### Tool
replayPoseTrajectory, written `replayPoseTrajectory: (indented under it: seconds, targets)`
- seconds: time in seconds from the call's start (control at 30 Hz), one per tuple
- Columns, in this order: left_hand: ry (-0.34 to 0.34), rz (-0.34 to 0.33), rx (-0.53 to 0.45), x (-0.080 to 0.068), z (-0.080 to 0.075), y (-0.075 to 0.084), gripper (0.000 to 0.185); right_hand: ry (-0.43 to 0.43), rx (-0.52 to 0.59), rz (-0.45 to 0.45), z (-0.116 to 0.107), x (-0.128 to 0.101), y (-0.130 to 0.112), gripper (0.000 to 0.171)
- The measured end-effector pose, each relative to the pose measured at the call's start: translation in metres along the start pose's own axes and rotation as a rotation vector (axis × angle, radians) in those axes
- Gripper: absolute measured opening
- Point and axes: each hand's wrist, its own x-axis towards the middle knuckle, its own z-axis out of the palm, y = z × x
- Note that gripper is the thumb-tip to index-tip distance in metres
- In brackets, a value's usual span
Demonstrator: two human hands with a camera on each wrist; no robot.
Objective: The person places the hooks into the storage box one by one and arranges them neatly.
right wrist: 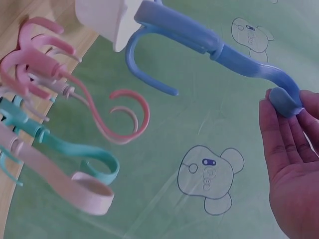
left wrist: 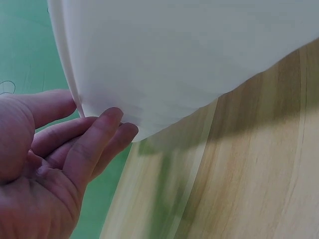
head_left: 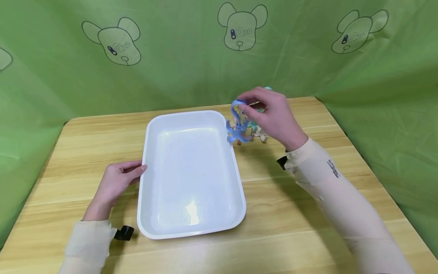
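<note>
My right hand point(head_left: 273, 116) pinches the curled top of a blue multi-claw hanging hook point(head_left: 237, 132) between thumb and fingers. The hook hangs with its claws down by the right rim of a white rectangular tray point(head_left: 236, 167). In the right wrist view the same blue hook point(right wrist: 249, 64) runs from the fingertips, claws at the far end. With its thumb over the left rim and fingers against the outer wall, my left hand point(head_left: 116, 180) grips the tray. Nothing lies inside the tray.
Behind the right hand stand more claw hooks, partly hidden: a pink hook point(right wrist: 40, 62), a teal hook point(right wrist: 75, 148) and a pale pink hook point(right wrist: 55, 177), among others. They rest on the wooden table point(head_left: 291, 213). Green printed fabric point(head_left: 184, 76) encloses the table's back and sides.
</note>
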Motion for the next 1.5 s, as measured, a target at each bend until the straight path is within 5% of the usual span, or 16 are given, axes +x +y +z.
replayPoseTrajectory:
  seconds: [1.03, 1.5]
  targets:
    - [-0.017, 0.002, 0.019, -0.001, 0.001, 0.001, 0.05, -0.33, 0.156, 0.201, 0.061, 0.06, -0.007, 0.019]
    - [-0.026, -0.002, 0.005, -0.001, 0.001, 0.0, 0.051, -0.436, 0.216, 0.167, 0.092, 0.081, -0.008, 0.018]
